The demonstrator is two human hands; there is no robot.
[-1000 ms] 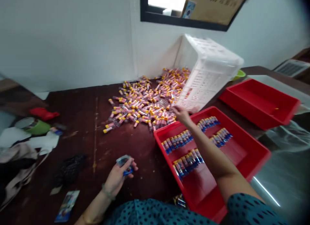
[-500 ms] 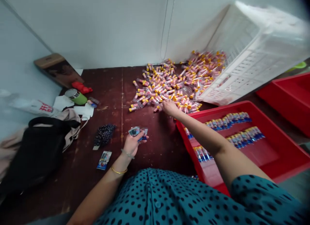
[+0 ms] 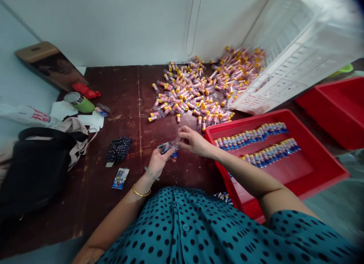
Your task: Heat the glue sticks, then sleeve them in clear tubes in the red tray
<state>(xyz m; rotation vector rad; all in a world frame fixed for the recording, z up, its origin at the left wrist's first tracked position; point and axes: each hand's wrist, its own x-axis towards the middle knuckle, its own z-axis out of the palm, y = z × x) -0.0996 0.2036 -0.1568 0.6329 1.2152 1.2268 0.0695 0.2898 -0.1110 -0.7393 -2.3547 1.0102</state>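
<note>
My left hand [image 3: 160,160] is closed on small blue-and-clear packets [image 3: 172,148] above the dark red table [image 3: 125,122]. Close beside it on the right, my right hand [image 3: 193,141] is pinched near the packets' upper end; whatever is between its fingertips is too small to make out. Many small clear tubes [image 3: 184,95] with yellow caps and pink contents lie heaped beyond the hands. Rows of filled blue packets [image 3: 257,158] line the red tray [image 3: 313,180] at the right. One flat packet [image 3: 120,178] rests on the table left of my left hand.
A white perforated crate [image 3: 287,71] leans beside the heap. Farther right stands another red tray [image 3: 338,108]. At the left are a black bag [image 3: 36,165], a green cup [image 3: 81,103], a red cloth [image 3: 85,90] and a dark patterned cloth [image 3: 118,149].
My right hand has moved from the tube heap back toward my body, to beside my left hand. My left hand still holds the packets. The view has shifted slightly.
</note>
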